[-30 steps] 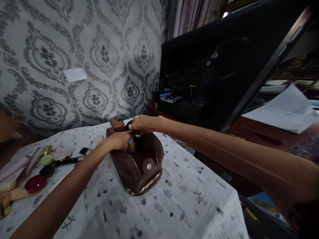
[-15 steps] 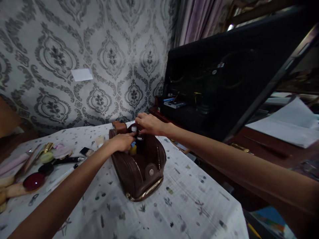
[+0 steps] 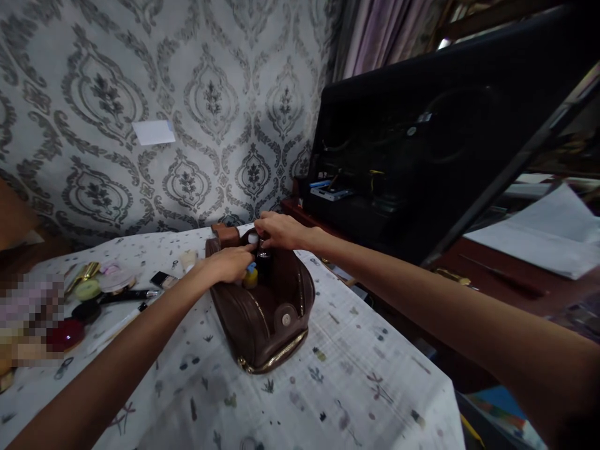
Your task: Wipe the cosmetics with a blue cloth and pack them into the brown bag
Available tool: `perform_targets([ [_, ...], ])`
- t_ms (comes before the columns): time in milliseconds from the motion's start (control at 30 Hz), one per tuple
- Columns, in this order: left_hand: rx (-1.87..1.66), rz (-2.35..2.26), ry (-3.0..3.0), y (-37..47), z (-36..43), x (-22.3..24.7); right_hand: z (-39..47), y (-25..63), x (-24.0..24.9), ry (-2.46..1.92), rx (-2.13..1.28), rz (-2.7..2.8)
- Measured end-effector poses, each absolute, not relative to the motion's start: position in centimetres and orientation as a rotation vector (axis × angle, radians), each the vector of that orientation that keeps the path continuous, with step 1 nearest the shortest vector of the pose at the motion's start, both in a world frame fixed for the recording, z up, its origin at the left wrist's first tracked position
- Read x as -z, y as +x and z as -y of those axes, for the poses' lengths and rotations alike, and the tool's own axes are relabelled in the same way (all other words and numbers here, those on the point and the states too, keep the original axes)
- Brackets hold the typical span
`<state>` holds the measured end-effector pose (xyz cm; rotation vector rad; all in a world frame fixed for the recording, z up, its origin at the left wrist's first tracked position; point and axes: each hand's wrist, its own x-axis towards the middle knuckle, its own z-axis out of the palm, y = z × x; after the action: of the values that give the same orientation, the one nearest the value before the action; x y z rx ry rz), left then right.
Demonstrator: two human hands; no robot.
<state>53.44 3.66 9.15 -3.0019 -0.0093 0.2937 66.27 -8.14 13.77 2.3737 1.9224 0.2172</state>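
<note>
Toward 8 o'clock, a slender, bare left forearm (image 3: 135, 340) tapers to an uncovered left hand (image 3: 230, 264); toward 4 o'clock, the right forearm (image 3: 422, 290) and right hand (image 3: 285, 231) are equally bare, an indistinct dark patch (image 3: 581, 400) beneath.

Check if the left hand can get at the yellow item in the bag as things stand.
Probably yes: the brown bag gapes open, and the left hand is over its side, close by the yellow item, with nothing visible between them.
</note>
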Motion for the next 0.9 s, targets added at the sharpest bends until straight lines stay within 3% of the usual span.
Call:
perform_targets([
  [467,-0.068,-0.052,-3.072,53.1,-3.7,-10.8,9.2,66.7,-13.8,2.402,-0.192,-2.061],
  [533,0.106,-0.029,-3.144,52.5,-3.5,-11.8,9.5,66.6,-13.8,2.437,-0.214,-2.095],
  [733,1.069,0.342,-3.444,47.7,-2.9,-13.4,11.9,64.7,-14.0,2.64,-0.453,-2.4],
  [900,1.212,0.579,-3.458,41.8,-3.0,-11.2,15.7,58.8,-12.4,2.497,-0.323,-2.931],
])
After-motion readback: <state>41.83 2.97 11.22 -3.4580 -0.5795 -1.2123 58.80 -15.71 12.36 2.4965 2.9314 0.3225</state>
